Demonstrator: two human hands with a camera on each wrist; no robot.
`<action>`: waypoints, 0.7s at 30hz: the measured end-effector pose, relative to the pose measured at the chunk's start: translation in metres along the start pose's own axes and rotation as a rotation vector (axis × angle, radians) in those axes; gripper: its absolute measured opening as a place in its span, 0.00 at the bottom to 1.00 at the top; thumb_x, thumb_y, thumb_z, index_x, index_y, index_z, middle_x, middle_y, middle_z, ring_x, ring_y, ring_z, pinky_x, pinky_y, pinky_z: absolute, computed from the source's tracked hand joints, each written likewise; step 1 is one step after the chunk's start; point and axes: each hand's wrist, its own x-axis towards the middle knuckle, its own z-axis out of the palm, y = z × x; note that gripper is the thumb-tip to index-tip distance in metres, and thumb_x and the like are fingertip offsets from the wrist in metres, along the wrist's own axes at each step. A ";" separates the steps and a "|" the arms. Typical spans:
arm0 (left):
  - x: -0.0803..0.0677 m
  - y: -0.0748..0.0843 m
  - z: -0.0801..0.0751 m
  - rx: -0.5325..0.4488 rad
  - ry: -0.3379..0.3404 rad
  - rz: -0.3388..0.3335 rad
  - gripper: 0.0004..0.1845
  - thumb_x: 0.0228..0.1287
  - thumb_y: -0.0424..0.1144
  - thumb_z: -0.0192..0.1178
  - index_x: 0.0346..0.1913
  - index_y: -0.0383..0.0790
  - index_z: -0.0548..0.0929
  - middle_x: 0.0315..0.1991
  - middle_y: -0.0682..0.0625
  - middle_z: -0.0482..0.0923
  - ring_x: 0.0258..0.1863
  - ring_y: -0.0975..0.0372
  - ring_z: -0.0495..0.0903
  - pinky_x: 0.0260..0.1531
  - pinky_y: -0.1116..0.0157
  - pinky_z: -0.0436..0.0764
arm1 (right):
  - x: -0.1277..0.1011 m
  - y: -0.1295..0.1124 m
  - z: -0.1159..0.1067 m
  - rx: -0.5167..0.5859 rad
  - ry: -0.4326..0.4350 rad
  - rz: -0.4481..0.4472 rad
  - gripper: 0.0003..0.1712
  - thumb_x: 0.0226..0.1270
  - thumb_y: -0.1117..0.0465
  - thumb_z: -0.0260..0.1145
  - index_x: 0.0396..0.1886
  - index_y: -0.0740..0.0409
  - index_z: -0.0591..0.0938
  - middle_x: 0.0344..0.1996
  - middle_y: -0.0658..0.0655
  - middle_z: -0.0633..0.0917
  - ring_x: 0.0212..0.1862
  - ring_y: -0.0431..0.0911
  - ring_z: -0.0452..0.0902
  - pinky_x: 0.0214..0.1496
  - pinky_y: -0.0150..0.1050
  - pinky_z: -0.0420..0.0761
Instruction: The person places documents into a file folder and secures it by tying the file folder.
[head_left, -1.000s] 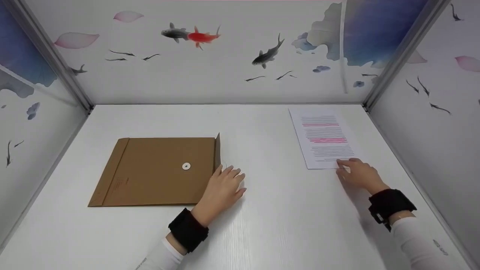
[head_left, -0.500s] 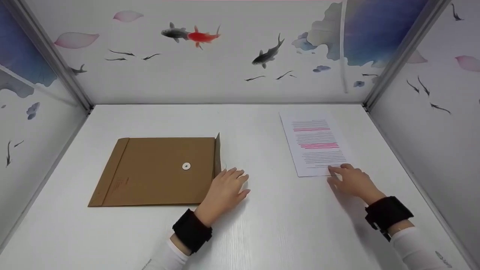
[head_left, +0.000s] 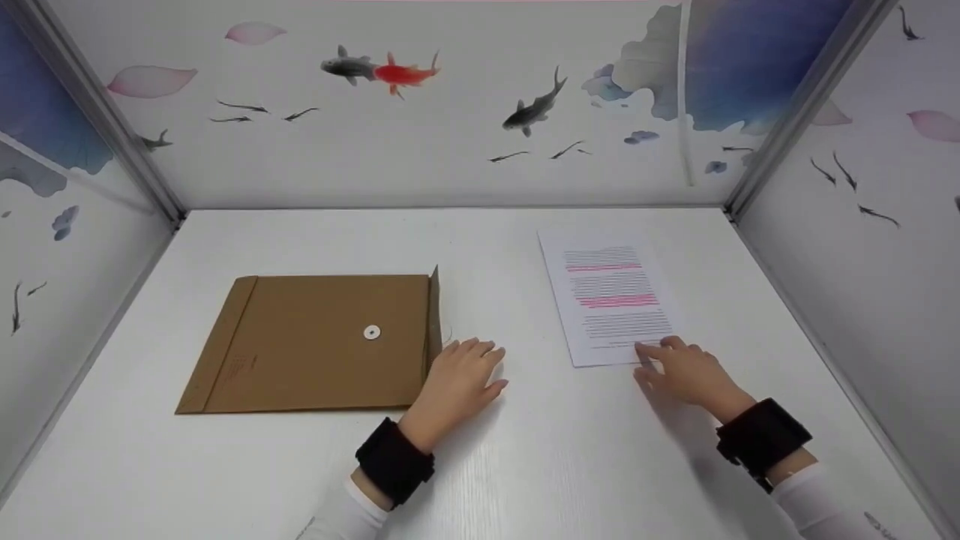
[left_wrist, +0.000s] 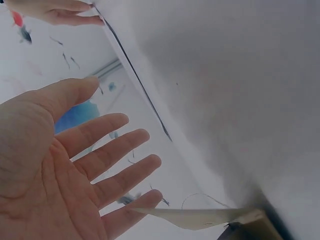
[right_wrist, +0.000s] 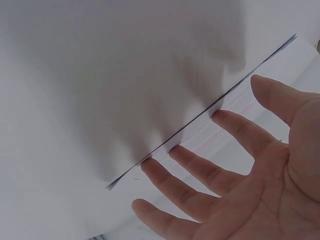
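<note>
A brown string-tie document envelope [head_left: 322, 345] with a white button lies on the left of the table, its flap standing up at the right end. Beside that flap hovers my left hand [head_left: 457, 382], palm down and holding nothing; in the left wrist view its fingers [left_wrist: 120, 165] are spread and relaxed. To the right lies a thin stack of printed paper [head_left: 611, 300] with pink-marked lines. Several fingertips of my right hand [head_left: 690, 371] press on the sheets near their front edge. The right wrist view has the thumb [right_wrist: 275, 95] apart from the paper.
The white table [head_left: 495, 465] is enclosed by panels printed with fish and petals, such as the back panel [head_left: 450, 150]. A thin string [left_wrist: 205, 195] curls by the envelope's flap in the left wrist view.
The paper stack has slid left and toward the front under my right fingertips. My left hand has drifted slightly right. The envelope has stayed where it was.
</note>
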 end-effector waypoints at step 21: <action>0.008 0.018 -0.001 0.005 -0.137 -0.036 0.25 0.67 0.52 0.68 0.60 0.42 0.84 0.59 0.47 0.85 0.60 0.54 0.84 0.61 0.53 0.82 | -0.019 -0.049 0.011 -0.031 0.032 -0.087 0.28 0.71 0.46 0.66 0.66 0.54 0.81 0.55 0.71 0.81 0.43 0.64 0.79 0.44 0.62 0.83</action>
